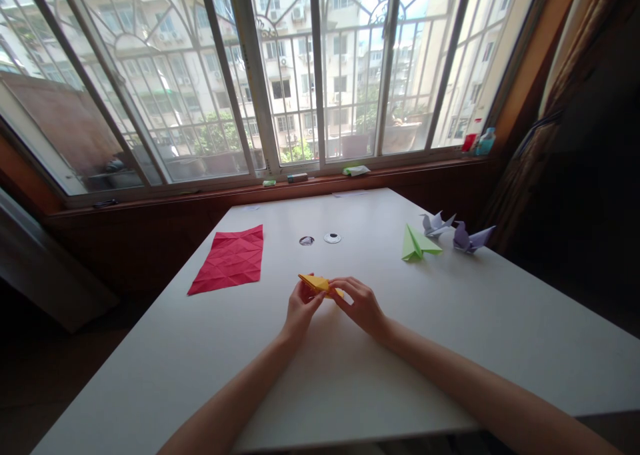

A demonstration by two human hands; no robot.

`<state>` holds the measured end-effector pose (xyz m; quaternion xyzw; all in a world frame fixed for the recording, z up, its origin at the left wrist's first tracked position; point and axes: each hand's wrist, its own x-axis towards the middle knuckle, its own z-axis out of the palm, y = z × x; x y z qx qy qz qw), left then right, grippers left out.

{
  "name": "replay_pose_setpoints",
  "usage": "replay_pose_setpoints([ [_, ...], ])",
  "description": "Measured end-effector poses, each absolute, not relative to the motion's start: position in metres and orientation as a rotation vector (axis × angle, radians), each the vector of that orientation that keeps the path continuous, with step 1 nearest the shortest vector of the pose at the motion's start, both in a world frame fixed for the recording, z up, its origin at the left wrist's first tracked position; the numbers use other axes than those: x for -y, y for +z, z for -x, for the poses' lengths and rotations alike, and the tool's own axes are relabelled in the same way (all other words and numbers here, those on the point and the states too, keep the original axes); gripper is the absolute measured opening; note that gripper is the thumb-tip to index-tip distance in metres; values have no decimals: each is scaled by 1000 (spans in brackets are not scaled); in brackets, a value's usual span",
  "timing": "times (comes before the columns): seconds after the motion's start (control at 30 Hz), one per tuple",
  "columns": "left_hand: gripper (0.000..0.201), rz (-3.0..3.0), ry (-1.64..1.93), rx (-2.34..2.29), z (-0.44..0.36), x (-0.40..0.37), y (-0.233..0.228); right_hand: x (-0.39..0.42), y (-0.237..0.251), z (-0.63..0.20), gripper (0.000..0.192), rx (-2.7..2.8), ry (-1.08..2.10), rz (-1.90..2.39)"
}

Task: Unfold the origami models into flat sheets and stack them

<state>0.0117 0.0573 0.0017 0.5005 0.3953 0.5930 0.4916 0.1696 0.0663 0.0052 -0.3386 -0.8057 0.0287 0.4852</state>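
Observation:
A folded piece of yellow origami paper (316, 282) is held between both hands, just above the middle of the white table (300, 388). My left hand (301, 305) grips its left part from below, the thumb in front. With the thumb and fingers pinched, my right hand (361, 301) holds its right end and hides part of it. To the left lies a creased red sheet of paper (231, 260), spread flat. A green paper plane (418, 244) rests on the right side of the table.
Behind the plane stand a pale paper crane (437, 225) and a purple paper crane (471, 238). Two round cable-hole fittings (332, 238) are set in the tabletop. A red bottle (469, 140) and a blue bottle (485, 141) stand on the windowsill (220, 192).

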Motion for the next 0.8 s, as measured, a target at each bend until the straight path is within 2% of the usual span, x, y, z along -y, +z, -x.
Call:
replay_pose_setpoints([
  [0.53,44,-1321,1380,-977,-13,-58,-7,-64,7,-167,17,1993,73,799],
  [0.8,54,-1287,1313,-857,-10,-65,-14,-67,7,-167,15,1828,240,866],
])
